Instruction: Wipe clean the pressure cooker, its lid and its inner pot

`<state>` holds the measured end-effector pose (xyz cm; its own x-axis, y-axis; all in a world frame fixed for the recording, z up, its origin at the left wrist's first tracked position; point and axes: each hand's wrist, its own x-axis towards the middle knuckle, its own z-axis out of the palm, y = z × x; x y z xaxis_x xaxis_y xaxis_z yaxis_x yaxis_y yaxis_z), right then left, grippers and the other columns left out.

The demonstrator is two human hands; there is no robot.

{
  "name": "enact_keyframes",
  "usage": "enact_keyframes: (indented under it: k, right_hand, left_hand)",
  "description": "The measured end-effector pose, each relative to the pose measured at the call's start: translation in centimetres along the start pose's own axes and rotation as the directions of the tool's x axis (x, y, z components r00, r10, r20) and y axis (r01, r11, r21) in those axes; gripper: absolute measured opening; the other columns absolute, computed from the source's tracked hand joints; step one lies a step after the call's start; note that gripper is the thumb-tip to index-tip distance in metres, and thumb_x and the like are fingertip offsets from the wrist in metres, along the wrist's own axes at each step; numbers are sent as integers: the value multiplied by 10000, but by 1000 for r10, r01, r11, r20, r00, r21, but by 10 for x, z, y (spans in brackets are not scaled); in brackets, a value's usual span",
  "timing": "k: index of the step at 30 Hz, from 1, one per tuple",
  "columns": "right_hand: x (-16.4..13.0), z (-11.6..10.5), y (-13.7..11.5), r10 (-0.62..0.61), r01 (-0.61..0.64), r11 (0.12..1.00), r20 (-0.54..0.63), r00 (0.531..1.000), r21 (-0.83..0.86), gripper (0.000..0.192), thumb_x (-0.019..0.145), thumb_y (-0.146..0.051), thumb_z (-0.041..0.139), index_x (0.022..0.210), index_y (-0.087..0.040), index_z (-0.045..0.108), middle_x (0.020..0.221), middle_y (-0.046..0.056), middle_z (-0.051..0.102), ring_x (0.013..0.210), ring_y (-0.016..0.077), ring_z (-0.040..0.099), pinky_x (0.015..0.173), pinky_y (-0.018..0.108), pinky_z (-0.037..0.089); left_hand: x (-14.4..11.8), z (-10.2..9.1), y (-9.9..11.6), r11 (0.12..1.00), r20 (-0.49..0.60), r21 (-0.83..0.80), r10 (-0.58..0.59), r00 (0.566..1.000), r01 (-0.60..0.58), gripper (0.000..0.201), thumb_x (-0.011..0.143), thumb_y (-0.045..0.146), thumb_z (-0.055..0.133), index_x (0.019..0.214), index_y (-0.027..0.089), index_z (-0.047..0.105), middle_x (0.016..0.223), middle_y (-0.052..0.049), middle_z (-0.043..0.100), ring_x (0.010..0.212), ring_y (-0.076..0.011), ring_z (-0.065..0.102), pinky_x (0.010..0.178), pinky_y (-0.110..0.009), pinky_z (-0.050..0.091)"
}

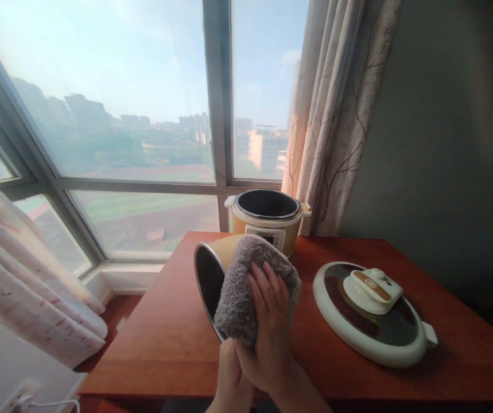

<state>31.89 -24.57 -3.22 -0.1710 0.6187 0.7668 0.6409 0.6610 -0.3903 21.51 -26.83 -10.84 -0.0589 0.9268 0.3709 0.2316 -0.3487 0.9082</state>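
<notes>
Inner pot (209, 275) tilted on its side above counter (164, 344), dark mouth facing left, near front edge. Grey towel (240, 287) draped over pot's wall. Left hand (229, 378) below towel, grip hidden: cannot tell. Right hand (267, 321) pressing towel against pot, fingers spread over cloth. Cooker base (267, 218) upright behind, at window. Lid (371, 312) flat on counter, far right.

daylit window (134, 97), patterned curtains (336, 115), grey wall (444, 143), reddish wooden table (164, 332).
</notes>
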Motion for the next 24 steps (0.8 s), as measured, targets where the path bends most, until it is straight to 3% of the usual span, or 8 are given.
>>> enact_keyframes:
  k: [3,7,13,16,24]
  right_hand:
    - [40,-11,3,-56,58,998,116,992,-12,700,780,-339,540,1451,-183,419,1537,77,420,1449,326,284,1190,532,138]
    - [93,-20,0,10,2,999,279,960,-42,553,814,-326,552,1347,-181,555,1439,75,545,1367,273,411,1171,446,201]
    - [154,-3,0,92,-2,986,535,840,-167,371,896,-468,461,1070,-248,705,1131,70,722,1087,252,630,946,372,419]
    - [165,10,3,138,8,969,566,813,-248,441,903,-518,409,1014,-226,721,1051,103,738,996,269,667,843,366,451]
    - [163,18,1,167,6,950,522,837,-313,458,885,-529,431,1041,-211,722,1040,117,735,993,270,663,849,371,448]
  left_hand:
    - [4,-3,14,999,49,-23,32,998,-31,412,942,481,455,1015,173,720,860,-86,735,801,-250,668,794,-367,579]
    - [-2,-1,19,996,135,-62,69,988,-61,409,981,378,429,1222,140,659,1058,-124,733,933,-249,680,886,-340,547]
    - [-2,-2,15,996,125,-41,84,989,-79,402,984,336,442,1266,139,650,1122,-134,725,994,-263,684,932,-342,524]
    - [4,-6,15,998,81,-37,46,996,-43,423,984,364,445,1285,133,633,1086,-132,734,952,-258,690,900,-331,533]
    - [5,-11,9,998,64,-37,45,997,-43,378,975,368,474,1212,145,667,1038,-107,740,907,-240,687,811,-282,541]
